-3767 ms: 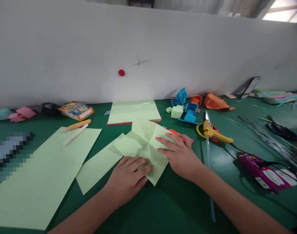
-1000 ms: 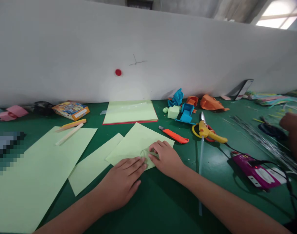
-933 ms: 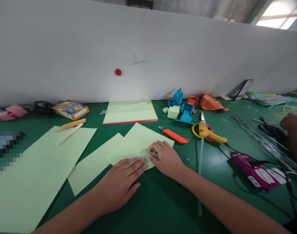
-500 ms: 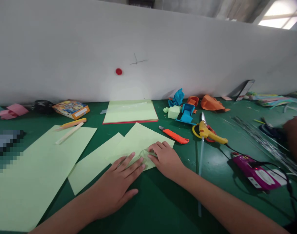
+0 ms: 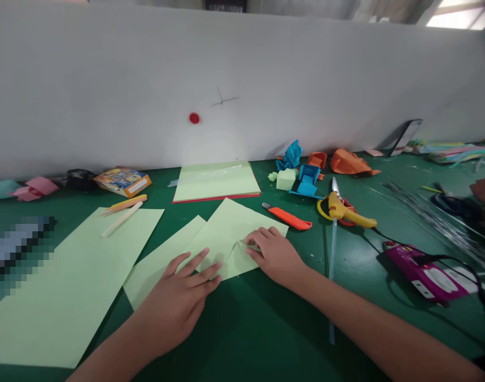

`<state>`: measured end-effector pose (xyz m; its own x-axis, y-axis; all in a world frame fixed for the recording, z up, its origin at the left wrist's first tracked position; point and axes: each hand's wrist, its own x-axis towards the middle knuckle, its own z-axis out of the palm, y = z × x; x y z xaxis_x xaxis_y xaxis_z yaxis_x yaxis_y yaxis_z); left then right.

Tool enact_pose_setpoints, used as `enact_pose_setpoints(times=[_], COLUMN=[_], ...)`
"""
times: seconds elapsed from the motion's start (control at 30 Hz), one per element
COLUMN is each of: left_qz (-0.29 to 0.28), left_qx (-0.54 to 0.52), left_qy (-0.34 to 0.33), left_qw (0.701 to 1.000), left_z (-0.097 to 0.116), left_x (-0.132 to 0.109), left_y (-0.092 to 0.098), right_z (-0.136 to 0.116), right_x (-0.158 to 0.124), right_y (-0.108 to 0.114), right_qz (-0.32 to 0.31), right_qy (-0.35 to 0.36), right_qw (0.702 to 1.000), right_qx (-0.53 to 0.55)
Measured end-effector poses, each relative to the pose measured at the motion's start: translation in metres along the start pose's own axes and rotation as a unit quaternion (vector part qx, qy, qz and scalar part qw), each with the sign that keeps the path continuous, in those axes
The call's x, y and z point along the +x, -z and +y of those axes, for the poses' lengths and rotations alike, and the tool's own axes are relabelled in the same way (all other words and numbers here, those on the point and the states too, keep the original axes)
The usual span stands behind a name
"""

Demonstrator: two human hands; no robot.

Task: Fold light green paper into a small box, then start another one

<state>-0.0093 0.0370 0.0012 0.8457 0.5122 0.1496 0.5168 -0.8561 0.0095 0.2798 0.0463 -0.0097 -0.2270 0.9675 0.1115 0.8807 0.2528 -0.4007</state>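
A pale green square of paper (image 5: 230,223) lies on the green tabletop, with a raised crease or flap near its middle. My right hand (image 5: 272,252) has its fingers curled in a pinch at that raised part. My left hand (image 5: 186,289) is spread out with parted fingers over the paper's lower left edge; whether the fingertips touch it I cannot tell. Partly under the square is another pale green piece (image 5: 158,265). Beyond my right hand lies an orange utility knife (image 5: 290,217), its blade end pointing left.
A large green sheet (image 5: 87,281) carries an orange cutter (image 5: 126,203). Scissors (image 5: 335,191) lie under a yellow glue gun (image 5: 345,212), wired toward a magenta power strip (image 5: 429,273). Folded blue paper (image 5: 306,180) stands by the wall. At right, another person's hand (image 5: 484,193) shows.
My left hand has drawn back left and down from the crease, uncovering more of the paper. My right hand keeps its pinch there. The whole view has shifted slightly.
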Motion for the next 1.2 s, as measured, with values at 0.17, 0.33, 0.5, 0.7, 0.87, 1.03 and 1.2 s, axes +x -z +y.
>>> enact_pose_setpoints(times=[0.17, 0.33, 0.5, 0.7, 0.87, 1.03, 1.2], left_qz=[0.064, 0.054, 0.027, 0.046, 0.052, 0.042, 0.03], left_qx=[-0.044, -0.057, -0.054, -0.045, -0.052, -0.057, -0.052], left_qy=[-0.006, -0.017, -0.046, -0.052, -0.041, -0.036, -0.03], left_qw=[0.997, 0.997, 0.997, 0.997, 0.996, 0.997, 0.998], left_z=[0.004, 0.01, 0.009, 0.007, 0.008, 0.007, 0.007], left_x=[0.012, 0.019, 0.025, 0.028, 0.027, 0.027, 0.027], left_y=[-0.008, -0.008, -0.003, 0.001, -0.001, -0.002, -0.001], right_z=[0.001, -0.001, 0.002, 0.007, -0.002, -0.006, -0.005], right_x=[-0.001, -0.001, -0.001, -0.007, -0.023, -0.027, -0.024], right_y=[0.0, 0.001, -0.001, 0.007, 0.018, 0.015, 0.012], right_qz=[0.0, 0.001, 0.002, 0.058, 0.069, -0.018, -0.044], right_qy=[0.002, 0.006, 0.005, 0.162, 0.314, 0.342, 0.31], right_qw=[1.0, 1.0, 1.0, 0.985, 0.943, 0.936, 0.946], right_qx=[-0.002, -0.002, -0.007, -0.035, -0.084, -0.078, -0.082])
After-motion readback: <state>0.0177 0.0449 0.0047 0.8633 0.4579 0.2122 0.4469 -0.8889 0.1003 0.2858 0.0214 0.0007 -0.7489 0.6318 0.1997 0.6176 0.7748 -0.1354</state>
